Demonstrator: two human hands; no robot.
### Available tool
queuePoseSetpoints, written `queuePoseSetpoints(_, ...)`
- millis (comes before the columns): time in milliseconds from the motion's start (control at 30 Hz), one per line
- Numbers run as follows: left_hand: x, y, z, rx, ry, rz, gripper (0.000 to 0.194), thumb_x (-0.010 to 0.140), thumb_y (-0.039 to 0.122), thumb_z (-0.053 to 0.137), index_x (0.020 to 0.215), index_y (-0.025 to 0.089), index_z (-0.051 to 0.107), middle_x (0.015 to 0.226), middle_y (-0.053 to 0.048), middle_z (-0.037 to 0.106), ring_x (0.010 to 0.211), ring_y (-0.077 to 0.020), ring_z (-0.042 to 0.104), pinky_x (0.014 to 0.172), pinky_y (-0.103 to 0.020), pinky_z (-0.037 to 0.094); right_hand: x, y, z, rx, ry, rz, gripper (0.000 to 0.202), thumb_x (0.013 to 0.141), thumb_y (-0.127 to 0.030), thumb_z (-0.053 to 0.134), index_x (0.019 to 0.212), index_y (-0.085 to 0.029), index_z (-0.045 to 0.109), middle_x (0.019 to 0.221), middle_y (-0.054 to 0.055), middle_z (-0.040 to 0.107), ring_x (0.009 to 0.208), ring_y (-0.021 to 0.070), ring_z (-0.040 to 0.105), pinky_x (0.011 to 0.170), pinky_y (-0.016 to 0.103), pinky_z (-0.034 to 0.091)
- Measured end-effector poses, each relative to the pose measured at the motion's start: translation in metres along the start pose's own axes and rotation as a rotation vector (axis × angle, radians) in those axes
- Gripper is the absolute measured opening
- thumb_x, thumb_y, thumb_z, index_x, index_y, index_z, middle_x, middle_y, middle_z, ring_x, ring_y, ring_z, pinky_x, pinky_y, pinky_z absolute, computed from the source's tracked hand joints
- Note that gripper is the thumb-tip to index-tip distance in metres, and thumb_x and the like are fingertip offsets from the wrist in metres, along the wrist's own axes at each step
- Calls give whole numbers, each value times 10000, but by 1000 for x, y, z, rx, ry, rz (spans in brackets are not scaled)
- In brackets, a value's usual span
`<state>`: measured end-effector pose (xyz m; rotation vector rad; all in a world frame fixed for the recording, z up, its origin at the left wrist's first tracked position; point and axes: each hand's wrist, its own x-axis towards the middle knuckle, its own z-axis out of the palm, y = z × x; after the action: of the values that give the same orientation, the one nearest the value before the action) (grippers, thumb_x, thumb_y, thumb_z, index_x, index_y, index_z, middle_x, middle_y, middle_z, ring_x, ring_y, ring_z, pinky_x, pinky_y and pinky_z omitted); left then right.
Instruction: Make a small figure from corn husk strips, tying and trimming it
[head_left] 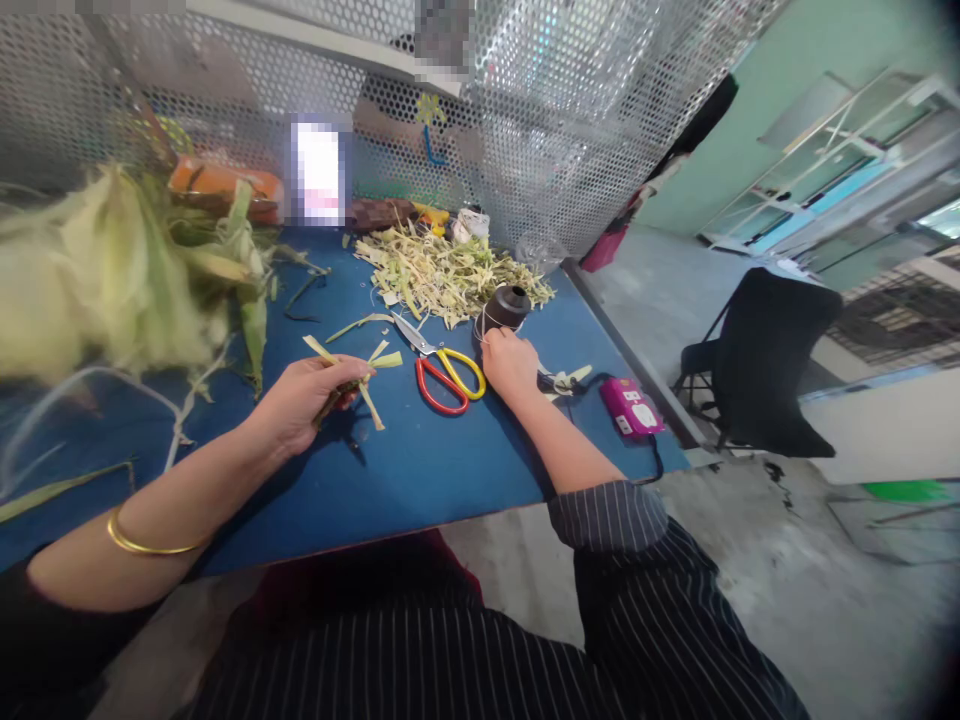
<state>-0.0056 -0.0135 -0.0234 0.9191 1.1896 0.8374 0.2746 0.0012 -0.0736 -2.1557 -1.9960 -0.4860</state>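
My left hand (pixel 304 398) is closed in a pinch around several crossed strips of corn husk (pixel 384 360), whose pale ends stick out past my thumb and fingers. To the right, my right hand (pixel 513 368) curls against the near side of a dark spool of thread (pixel 504 308). Its fingertips are hidden behind the hand, and a thin light thread shows around the spool. Between my hands lie scissors (pixel 441 362) with one red and one yellow handle, blades pointing away to the left.
Corn husks (pixel 112 270) are piled at the left of the blue table (pixel 390 490). Cut husk scraps (pixel 442 270) lie heaped at the back. A purple box with a cord (pixel 632 408) sits near the right edge. Behind stands a perforated metal panel (pixel 300 60); a black-covered chair (pixel 772 360) is at right.
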Motion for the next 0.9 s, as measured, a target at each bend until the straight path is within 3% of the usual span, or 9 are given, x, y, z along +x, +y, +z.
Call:
queuePoseSetpoints(333,3,-3,-1,-18,5,5,175,590,256,767,680,121,701,617,-9,593,475,-49,464,417,-160,371,-5,10,-32,427,56,91,216,875,-341,486,791,-217,642,754,16,650,675,157,538,597,264,309)
queuePoseSetpoints(533,3,-3,-1,-9,-2,10,184,592,256,769,688,114,700,621,-10,596,481,-50,469,421,-155,379,1,22,-52,568,198,132,212,806,-370,583,690,-217,673,680,6,649,728,172,529,673,276,358)
queuePoseSetpoints(900,3,-3,-2,-11,-16,10,153,607,257,768,665,133,703,619,-12,569,481,-48,444,404,-143,374,14,26,-79,1191,255,240,229,756,-341,635,604,-169,627,556,-28,528,555,98,447,575,245,359)
